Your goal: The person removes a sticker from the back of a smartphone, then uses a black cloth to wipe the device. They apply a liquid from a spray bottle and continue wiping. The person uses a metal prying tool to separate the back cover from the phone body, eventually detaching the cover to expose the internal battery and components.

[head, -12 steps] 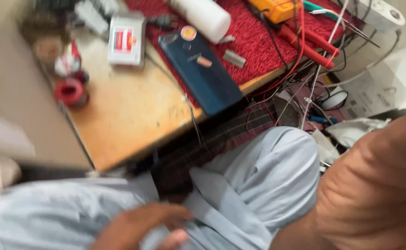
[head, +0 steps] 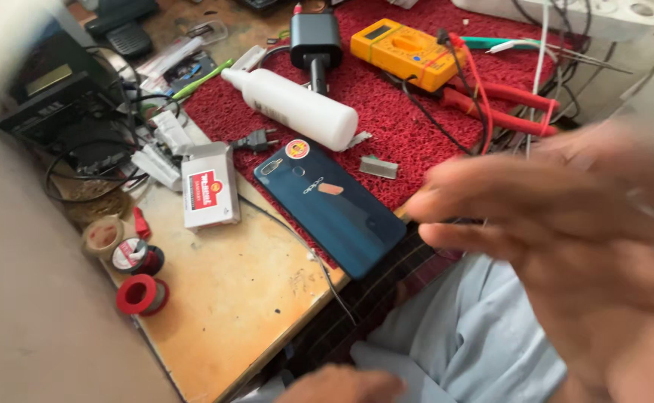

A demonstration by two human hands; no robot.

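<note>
Wooden workbench [head: 237, 298] fills the view from above, cluttered and partly covered by a red mat [head: 387, 104]. At nine o'clock sit rolls of tape [head: 142, 294] and a small white box [head: 209, 185]. Toward the centre, a dark blue phone [head: 331, 205] lies face down, half on the mat, half on the bare wood, its lower end near the bench edge. At twelve o'clock a white squeeze bottle [head: 293, 107] lies on its side, with a yellow multimeter [head: 405, 51] and its red probes [head: 499, 104] at one o'clock.

At six o'clock the left hand [head: 342, 386] barely shows at the frame's bottom edge; whether it grips anything cannot be told. At four o'clock the right hand [head: 566, 246] is blurred, fingers spread and empty, hovering just beside the phone without touching it.

A clean pickup would likely mean gripping the phone by its long edges, clear of the loose cable [head: 297, 239] lying alongside it.
</note>
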